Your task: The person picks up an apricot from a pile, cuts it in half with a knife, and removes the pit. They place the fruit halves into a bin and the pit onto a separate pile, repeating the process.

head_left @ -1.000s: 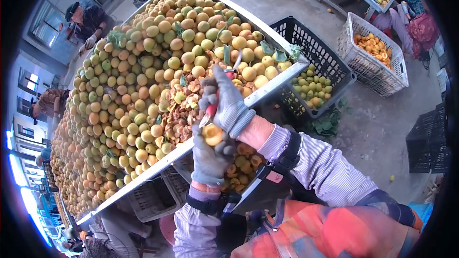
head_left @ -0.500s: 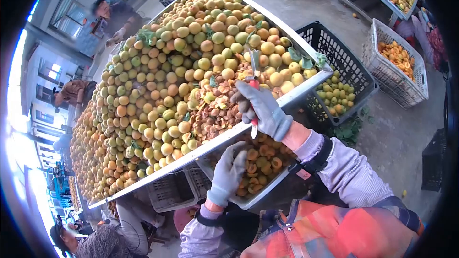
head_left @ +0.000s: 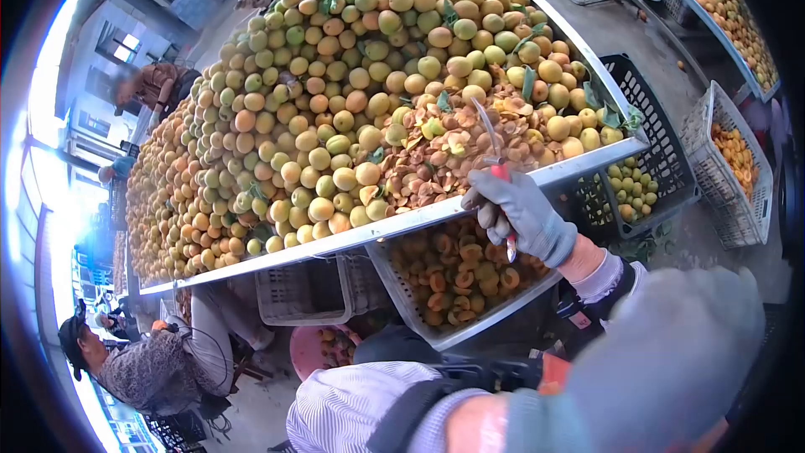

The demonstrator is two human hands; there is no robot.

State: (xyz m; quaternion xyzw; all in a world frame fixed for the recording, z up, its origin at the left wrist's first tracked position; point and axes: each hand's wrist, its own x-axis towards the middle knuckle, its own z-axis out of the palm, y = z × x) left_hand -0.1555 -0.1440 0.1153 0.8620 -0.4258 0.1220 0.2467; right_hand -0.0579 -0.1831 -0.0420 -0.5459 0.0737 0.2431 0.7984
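Note:
My right hand [head_left: 530, 216], in a grey glove, is closed round the red handle of a knife [head_left: 488, 130]. Its slim curved blade points up over a pile of brownish fruit scraps [head_left: 419, 169] at the table's near edge. My left hand [head_left: 671, 352], also gloved, looms large and blurred close to the camera at lower right; its fingers cannot be made out. Whole yellow-green apricots [head_left: 335, 101] are heaped across the white-rimmed table [head_left: 277, 253]. Below the right hand, a crate [head_left: 397, 289] holds halved apricots [head_left: 461, 273].
Under the table stand a grey crate [head_left: 314, 319] and a pink basin [head_left: 309, 351]. At right are a black crate [head_left: 671, 147] and a white crate [head_left: 713, 218] with orange fruit. One person [head_left: 159, 369] sits at lower left; others work along the far side.
My left hand has swung from above the crate of halves up toward the camera at lower right. My right hand, still gripping the knife, appears lower and further right as the view has shifted.

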